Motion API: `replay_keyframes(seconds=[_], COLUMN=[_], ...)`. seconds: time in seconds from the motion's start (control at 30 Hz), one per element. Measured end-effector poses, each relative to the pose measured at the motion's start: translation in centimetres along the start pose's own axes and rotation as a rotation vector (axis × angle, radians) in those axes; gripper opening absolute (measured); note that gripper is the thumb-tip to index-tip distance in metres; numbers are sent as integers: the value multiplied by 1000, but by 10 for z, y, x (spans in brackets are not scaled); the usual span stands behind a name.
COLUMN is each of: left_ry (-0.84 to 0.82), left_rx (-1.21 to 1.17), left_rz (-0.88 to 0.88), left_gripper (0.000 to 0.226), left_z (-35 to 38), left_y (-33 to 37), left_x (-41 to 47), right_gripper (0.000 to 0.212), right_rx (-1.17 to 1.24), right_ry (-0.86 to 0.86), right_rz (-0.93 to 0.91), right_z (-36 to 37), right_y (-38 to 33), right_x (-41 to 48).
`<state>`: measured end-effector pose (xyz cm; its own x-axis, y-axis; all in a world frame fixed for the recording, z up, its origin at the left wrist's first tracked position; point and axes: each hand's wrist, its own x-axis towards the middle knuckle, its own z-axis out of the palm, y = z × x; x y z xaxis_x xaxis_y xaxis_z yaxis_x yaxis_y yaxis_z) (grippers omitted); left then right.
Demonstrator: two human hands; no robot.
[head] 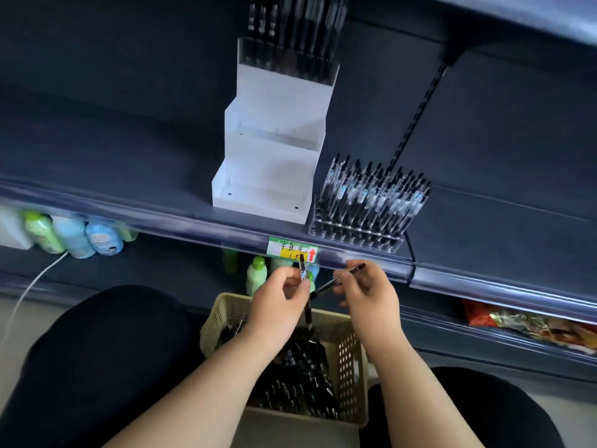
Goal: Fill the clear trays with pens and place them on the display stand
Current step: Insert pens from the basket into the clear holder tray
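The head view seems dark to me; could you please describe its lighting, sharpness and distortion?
Head view: dim, bluish light; the white display stand is brightest; the wide-angle lens bows the shelf edge; the pen in the left hand looks slightly blurred.

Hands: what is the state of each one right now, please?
Left hand: pinches an upright pen.
Right hand: grips a slanted pen.
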<state>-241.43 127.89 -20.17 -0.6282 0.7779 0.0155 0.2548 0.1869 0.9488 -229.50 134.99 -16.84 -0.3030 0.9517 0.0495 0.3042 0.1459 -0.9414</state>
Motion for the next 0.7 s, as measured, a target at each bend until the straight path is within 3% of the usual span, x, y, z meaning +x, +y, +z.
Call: replay_keyframes(seconds=[0.33,0.57,0.7], left_ry=[67,93,86], left_rx=[-22,-128,-160], left_rz=[216,329,319], left_gripper=[18,17,14], left_z=[-39,-49,-46], left_y=[78,108,96], left_x=[61,123,140], right_gripper=[11,17,16], right_rx=[85,-78,-293], right_ry=[99,143,81], right_rz=[-299,-499,-463], right_z=[-21,-16,-8], right_y=[-79,-128,-123], right_x=[51,110,133])
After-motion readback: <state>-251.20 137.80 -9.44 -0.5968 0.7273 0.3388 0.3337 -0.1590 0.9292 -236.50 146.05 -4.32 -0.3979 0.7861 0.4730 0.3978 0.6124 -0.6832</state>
